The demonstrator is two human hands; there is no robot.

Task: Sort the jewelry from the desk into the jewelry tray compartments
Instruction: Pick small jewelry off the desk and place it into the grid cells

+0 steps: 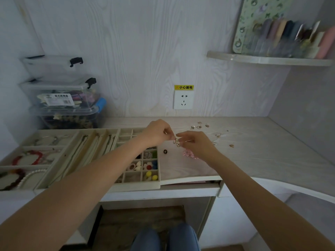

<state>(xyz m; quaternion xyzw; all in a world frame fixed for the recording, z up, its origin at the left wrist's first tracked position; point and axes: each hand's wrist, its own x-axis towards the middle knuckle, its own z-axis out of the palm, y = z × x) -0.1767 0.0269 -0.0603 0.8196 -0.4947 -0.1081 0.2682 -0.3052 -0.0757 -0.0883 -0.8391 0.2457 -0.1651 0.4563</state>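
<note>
My left hand (157,133) and my right hand (196,144) meet above the desk, just right of the jewelry tray (137,185). Both pinch small metal earrings (176,142) that dangle between the fingertips. The tray's small compartments hold colourful pieces, among them yellow balls (152,175) and a flower ring (148,166). Longer compartments to the left hold necklaces (85,149) and bracelets, one of red beads (29,158). Loose earrings (199,125) lie scattered on the desk behind my right hand. A pink flower piece (189,154) lies under my right wrist, a small black piece (165,151) beside the tray.
Stacked clear storage boxes (61,95) stand at the back left. A wall socket (183,99) sits above the desk's rear edge. A corner shelf (268,59) at the upper right carries several items. My knees (165,238) show below the desk's front edge.
</note>
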